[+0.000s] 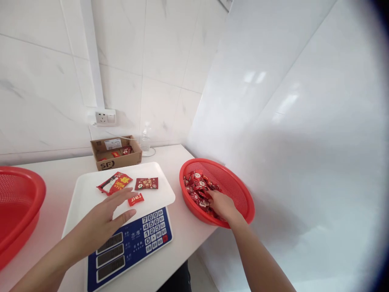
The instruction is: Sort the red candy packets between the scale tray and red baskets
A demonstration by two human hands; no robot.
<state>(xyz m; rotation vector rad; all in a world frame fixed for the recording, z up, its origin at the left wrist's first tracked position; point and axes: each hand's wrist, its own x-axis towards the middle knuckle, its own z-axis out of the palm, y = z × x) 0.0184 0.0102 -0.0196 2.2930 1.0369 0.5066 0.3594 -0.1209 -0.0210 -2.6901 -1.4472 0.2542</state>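
My left hand [105,217] hovers flat over the white pan [88,194] of a blue-faced scale [130,243], fingers stretched out and empty. On the pan lie a red zip pouch [114,182], a dark red packet [146,183] and a small red candy [135,198] just past my fingertips. My right hand [222,205] reaches into a red mesh basket [237,182] on the right, fingers curled down among several red wrapped candies [199,190]; whether it grips one is hidden.
A second red basket [18,202] sits at the far left edge. A small cardboard box [116,152] and a clear plastic bottle [146,140] stand at the back by the tiled wall. A white wall rises close on the right.
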